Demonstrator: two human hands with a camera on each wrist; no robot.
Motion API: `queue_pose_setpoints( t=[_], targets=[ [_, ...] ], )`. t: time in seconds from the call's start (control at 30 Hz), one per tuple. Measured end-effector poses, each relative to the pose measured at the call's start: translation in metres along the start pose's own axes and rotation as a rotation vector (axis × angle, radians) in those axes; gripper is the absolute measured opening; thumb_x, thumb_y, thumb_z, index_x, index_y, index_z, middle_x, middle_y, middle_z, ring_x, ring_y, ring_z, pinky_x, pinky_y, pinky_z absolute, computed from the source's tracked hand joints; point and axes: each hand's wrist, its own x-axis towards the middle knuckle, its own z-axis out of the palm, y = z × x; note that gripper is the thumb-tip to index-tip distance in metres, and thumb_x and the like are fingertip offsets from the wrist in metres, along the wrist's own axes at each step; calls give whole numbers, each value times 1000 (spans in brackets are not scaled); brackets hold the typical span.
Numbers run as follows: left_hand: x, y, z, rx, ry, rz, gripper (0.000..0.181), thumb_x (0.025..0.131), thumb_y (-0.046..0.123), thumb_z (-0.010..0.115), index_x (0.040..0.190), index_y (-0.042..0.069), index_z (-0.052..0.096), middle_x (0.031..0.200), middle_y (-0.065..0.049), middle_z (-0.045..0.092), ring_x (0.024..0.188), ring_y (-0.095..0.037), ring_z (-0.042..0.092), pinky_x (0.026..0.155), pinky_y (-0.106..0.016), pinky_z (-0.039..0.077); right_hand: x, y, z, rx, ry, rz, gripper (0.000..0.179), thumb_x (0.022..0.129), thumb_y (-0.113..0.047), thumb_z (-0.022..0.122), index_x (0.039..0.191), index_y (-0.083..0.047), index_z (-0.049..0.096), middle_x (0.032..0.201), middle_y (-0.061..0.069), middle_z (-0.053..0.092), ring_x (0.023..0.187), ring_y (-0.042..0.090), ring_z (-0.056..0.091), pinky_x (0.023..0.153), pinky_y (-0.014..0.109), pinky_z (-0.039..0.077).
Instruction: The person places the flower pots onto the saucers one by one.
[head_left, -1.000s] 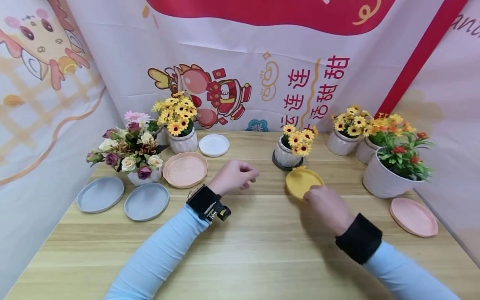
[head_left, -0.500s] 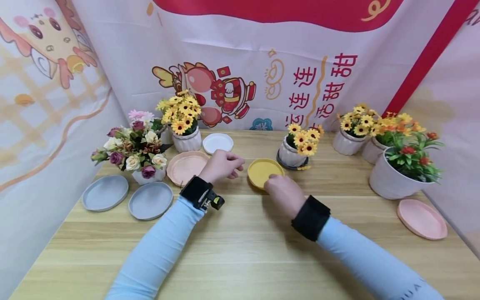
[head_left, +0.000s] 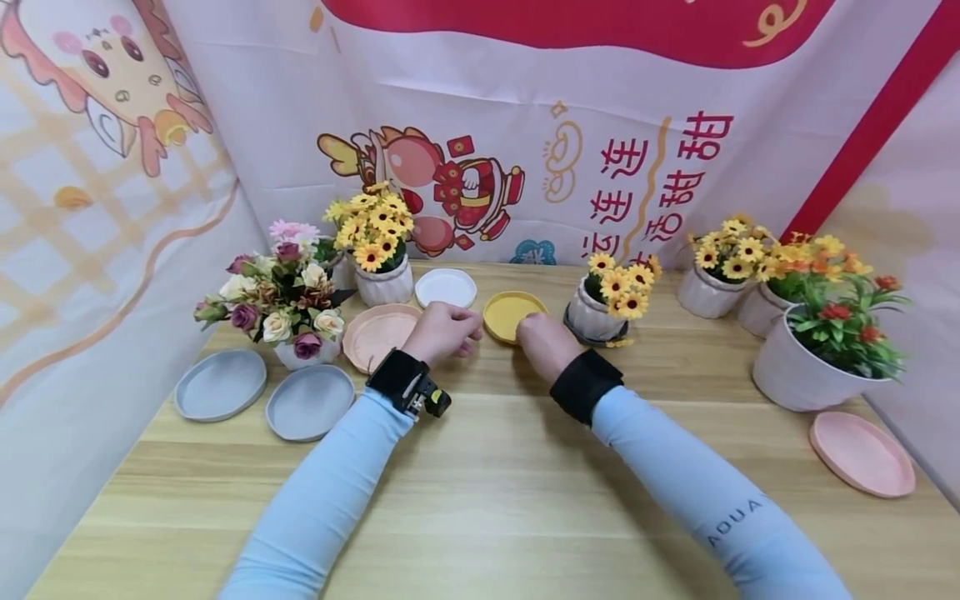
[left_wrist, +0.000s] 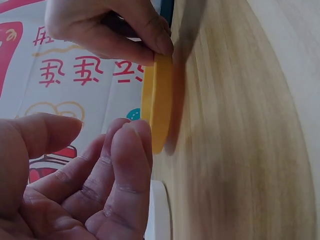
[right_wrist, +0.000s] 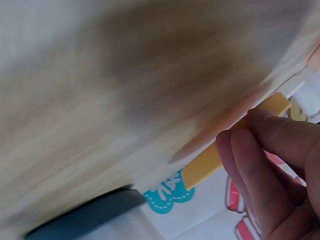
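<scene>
My right hand (head_left: 549,346) pinches the near rim of a round yellow saucer (head_left: 512,313). In the right wrist view the saucer (right_wrist: 205,165) shows edge-on between thumb and fingers, with its shadow on the wood just beside it. My left hand (head_left: 444,332) hangs to the left of the saucer, fingers loosely bent with nothing in them; its fingertips overlap the saucer's edge in the left wrist view. Behind the left hand lies a white saucer (head_left: 446,287), and a peach scalloped saucer (head_left: 375,333) is partly covered by that hand. A potted yellow daisy plant (head_left: 592,310) stands on a dark saucer to the right.
Two grey-blue saucers (head_left: 220,385) lie at the left, in front of a pot of roses (head_left: 300,353). Another daisy pot (head_left: 385,285) stands behind. Several potted plants, including a large white pot (head_left: 798,362), fill the right back, near a pink saucer (head_left: 862,454).
My right hand has carried the yellow saucer leftward and back, from beside the daisy pot to near the white saucer. My left hand has drawn slightly left over the peach saucer.
</scene>
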Motion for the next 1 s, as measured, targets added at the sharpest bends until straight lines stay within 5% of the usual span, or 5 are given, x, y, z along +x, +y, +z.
queue_pose_setpoints(
  t=[0.2,0.43,0.6,0.77,1.0],
  targets=[
    [6,-3,3,13,16,-3,31,99,21,59,118,0,70,90,-11,73,75,-31,70,66,-33,62,10,11,7,46,-33,90,13,88,5,67,85,-4,76,83,9,71,71,18,64,64,34,59],
    [9,-5,3,48,28,-3,31,98,20,57,116,-1,70,89,-9,73,71,-27,69,67,-34,62,17,22,1,304,-77,241,12,92,-6,67,90,-5,79,85,6,72,74,18,62,74,35,56],
    [9,-3,-1,57,34,3,32,99,23,58,116,-1,71,90,-9,72,72,-27,69,66,-34,62,17,32,2,446,25,404,22,94,-9,65,112,-1,73,88,11,71,77,23,64,69,36,55],
    [6,4,-17,26,79,4,33,100,23,58,118,-2,69,94,-12,71,81,-34,69,70,-36,63,19,36,6,445,11,569,41,96,-14,62,130,7,58,90,19,67,85,32,63,86,45,54],
    [-1,8,-60,39,244,56,35,102,25,53,124,0,63,102,-21,67,69,-26,67,62,-30,62,28,42,15,499,-136,724,26,98,-19,54,87,0,66,71,11,67,78,26,65,100,41,45]
  ],
)
